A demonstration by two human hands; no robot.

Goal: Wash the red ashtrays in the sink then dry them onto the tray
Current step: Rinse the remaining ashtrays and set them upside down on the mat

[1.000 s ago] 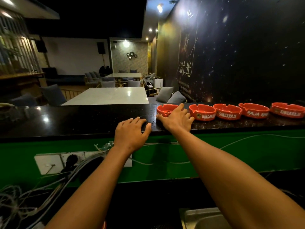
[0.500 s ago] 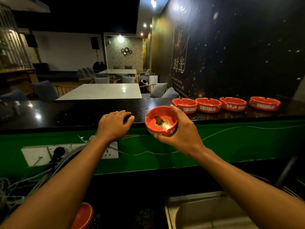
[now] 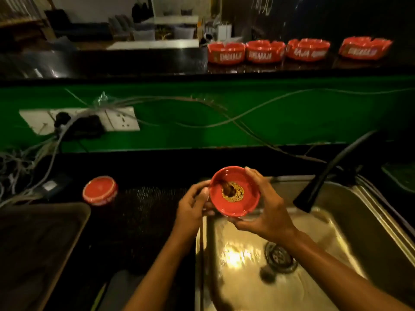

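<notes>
Held the dirty ashtray (image 3: 234, 191) tilted over the sink (image 3: 350, 223), left hand (image 3: 193, 206) and right hand (image 3: 263, 211) curled round its rim; could have slipped if wet.

Dim room; warm glare on wet sink (image 3: 318, 234); motion blur; wide-angle edge distortion.

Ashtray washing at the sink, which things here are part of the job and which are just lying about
Part of the job:
- held ashtray, gripped by left hand and right hand
- four ashtrays on the bar top
- upside-down ashtray
- sink
- faucet
- tray

Just lying about:
- wall sockets
- loose cables
</notes>
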